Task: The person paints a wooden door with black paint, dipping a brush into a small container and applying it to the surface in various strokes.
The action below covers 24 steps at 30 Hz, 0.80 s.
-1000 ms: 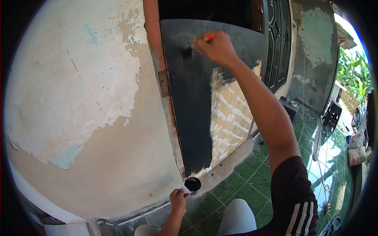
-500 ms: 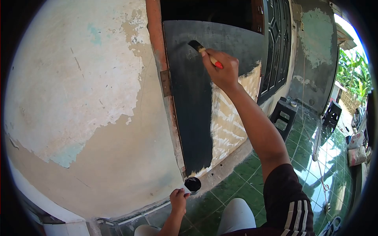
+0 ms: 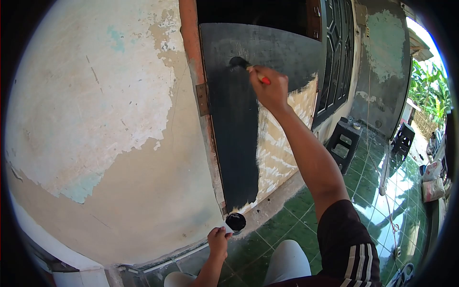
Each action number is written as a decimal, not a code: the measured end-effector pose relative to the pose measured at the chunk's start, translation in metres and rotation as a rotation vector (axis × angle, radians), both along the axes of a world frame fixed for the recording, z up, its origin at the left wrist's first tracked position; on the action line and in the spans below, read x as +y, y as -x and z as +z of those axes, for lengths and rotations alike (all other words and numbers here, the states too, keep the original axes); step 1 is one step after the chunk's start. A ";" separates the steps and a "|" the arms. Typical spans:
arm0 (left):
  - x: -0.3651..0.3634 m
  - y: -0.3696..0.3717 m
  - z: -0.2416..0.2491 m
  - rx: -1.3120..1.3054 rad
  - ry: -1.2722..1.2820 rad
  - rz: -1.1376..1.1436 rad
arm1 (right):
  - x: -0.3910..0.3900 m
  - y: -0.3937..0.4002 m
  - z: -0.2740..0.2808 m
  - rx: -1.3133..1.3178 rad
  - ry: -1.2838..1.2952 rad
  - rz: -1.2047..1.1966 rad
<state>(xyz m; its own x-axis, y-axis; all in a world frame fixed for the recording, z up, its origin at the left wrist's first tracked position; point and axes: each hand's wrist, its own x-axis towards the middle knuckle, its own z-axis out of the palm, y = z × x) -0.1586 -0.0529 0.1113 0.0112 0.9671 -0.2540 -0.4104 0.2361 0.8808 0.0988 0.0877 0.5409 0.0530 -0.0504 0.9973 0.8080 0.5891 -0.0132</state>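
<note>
My right hand (image 3: 271,88) is closed around the handle of a paintbrush (image 3: 264,79) with a red tip. Its dark bristles press on the upper left of a door panel (image 3: 234,138), which is coated in dark grey paint. The panel's lower right part shows bare tan wood with pale streaks. Low in the view, my left hand (image 3: 218,243) grips a pale piece at the side of a small paint can (image 3: 235,222). Black paint shows inside the can, which is beside the door's bottom left corner.
Left of the orange door frame (image 3: 192,43) stands a peeling wall (image 3: 119,110). A black plastic stool (image 3: 343,146) carries a roll of tape (image 3: 356,126). Farther right are another dark stool (image 3: 404,141), a sack (image 3: 433,189) and a cord on green tiles (image 3: 301,239).
The brush tip has moved slightly down and right across the panel, and its bristles now bend against the surface. My left hand and the can have shifted only slightly.
</note>
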 end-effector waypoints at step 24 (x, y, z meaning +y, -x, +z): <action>0.000 0.000 0.004 0.021 0.008 0.002 | -0.012 -0.075 0.052 -0.140 0.957 -0.020</action>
<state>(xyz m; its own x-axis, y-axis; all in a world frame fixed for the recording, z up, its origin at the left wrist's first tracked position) -0.1586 -0.0533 0.1157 0.0034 0.9651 -0.2620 -0.3924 0.2423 0.8873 0.1738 0.0758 0.5929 -0.0616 0.7872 0.6136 0.8487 0.3648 -0.3830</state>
